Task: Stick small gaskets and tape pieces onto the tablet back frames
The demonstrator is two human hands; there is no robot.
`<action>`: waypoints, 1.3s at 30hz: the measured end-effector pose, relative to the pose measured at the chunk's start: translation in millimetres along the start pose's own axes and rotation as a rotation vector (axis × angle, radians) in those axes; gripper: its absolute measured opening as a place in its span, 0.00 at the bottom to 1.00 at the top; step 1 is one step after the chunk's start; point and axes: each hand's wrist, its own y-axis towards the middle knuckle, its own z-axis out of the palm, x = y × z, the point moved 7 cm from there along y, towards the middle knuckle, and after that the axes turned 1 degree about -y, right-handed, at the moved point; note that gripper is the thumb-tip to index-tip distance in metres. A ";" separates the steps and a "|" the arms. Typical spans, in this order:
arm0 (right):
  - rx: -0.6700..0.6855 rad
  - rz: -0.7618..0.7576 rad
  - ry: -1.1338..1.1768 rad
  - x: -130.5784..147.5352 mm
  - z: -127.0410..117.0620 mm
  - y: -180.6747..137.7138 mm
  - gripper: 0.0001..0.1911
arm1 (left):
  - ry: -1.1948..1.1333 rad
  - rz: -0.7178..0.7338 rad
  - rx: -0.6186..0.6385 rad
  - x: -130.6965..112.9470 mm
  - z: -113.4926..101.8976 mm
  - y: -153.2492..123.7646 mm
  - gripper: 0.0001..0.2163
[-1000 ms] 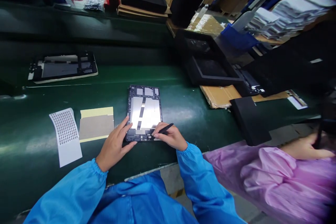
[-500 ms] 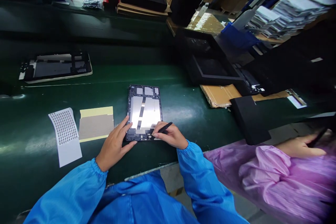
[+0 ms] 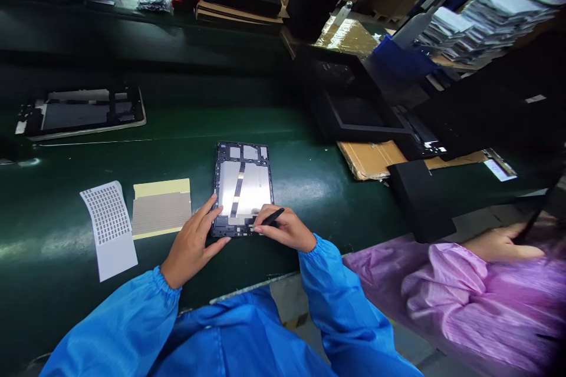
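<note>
An opened tablet with a silvery inner plate and black frame lies on the green work surface in front of me. My left hand rests at its lower left corner, fingers spread along the side edge and thumb by the bottom edge. Between the closed fingers of my right hand is a slim black pen-shaped tool. Its tip points down at small parts along the tablet's lower edge; the fingers partly hide this spot. Left of the tablet lie a yellow-edged grey sheet and a white sticker sheet.
Another opened tablet lies at the far left. Black trays and cardboard stand to the right, with a black slab nearer. A co-worker's hand with a dark tool is at the right edge.
My right hand and its tool have shifted slightly left over the tablet's lower edge. The far tablet has slid left. My left hand stays in place; the co-worker's dark tool stands more upright.
</note>
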 end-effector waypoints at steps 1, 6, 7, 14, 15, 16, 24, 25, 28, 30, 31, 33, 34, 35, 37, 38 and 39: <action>-0.001 -0.014 -0.009 1.5 0.1 -0.9 0.07 | 0.000 -0.001 -0.001 0.0 -0.1 0.1 0.27; -0.128 0.005 0.058 -3.3 -7.4 -9.6 0.07 | -0.006 0.006 -0.007 0.4 -0.4 -0.3 0.28; -0.142 0.014 0.069 -5.1 -8.0 -11.0 0.08 | -0.007 0.009 -0.007 0.5 -0.2 -0.5 0.28; -0.120 0.023 0.079 -8.0 -5.0 -11.8 0.08 | -0.014 0.001 -0.002 1.1 0.6 -1.0 0.28; -0.121 0.022 0.078 -7.8 -5.3 -11.7 0.07 | -0.016 0.003 0.001 0.8 0.5 -1.0 0.28; -0.120 0.022 0.079 -7.7 -5.6 -11.6 0.07 | -0.018 0.005 0.004 0.5 0.5 -1.0 0.28; -0.074 0.046 0.075 -7.1 -2.8 -7.8 0.08 | -0.025 0.003 0.006 0.6 0.9 -0.9 0.28; -0.081 0.061 0.081 -8.2 -2.7 -7.2 0.09 | -0.027 0.002 0.008 0.7 1.0 -0.7 0.28; -0.119 0.108 0.108 -12.4 -4.3 -6.6 0.12 | -0.032 -0.005 0.012 0.9 0.6 -0.3 0.28; -0.126 0.118 0.115 -13.9 -4.8 -6.4 0.13 | -0.033 -0.001 0.007 0.5 0.0 0.1 0.29; -0.122 0.118 0.113 -14.1 -4.8 -6.2 0.13 | -0.034 0.003 0.004 0.2 -0.2 0.2 0.29; -0.112 0.114 0.102 -13.8 -4.7 -5.8 0.12 | -0.035 0.007 -0.003 0.0 -0.6 0.4 0.28; -0.108 0.112 0.097 -13.5 -4.7 -5.6 0.12 | -0.035 0.008 -0.007 -0.1 -0.7 0.5 0.28; -0.105 0.112 0.092 -13.0 -4.8 -5.4 0.12 | -0.035 0.008 -0.010 -0.1 -0.7 0.5 0.28; -0.103 0.108 0.082 -11.7 -4.8 -5.3 0.12 | -0.035 0.006 -0.009 0.0 -0.3 0.5 0.29; -0.104 0.105 0.078 -10.9 -4.8 -5.3 0.12 | -0.035 0.006 -0.008 0.0 -0.2 0.5 0.29; -0.107 0.102 0.075 -10.2 -4.7 -5.5 0.12 | -0.035 0.005 -0.006 -0.1 0.0 0.4 0.29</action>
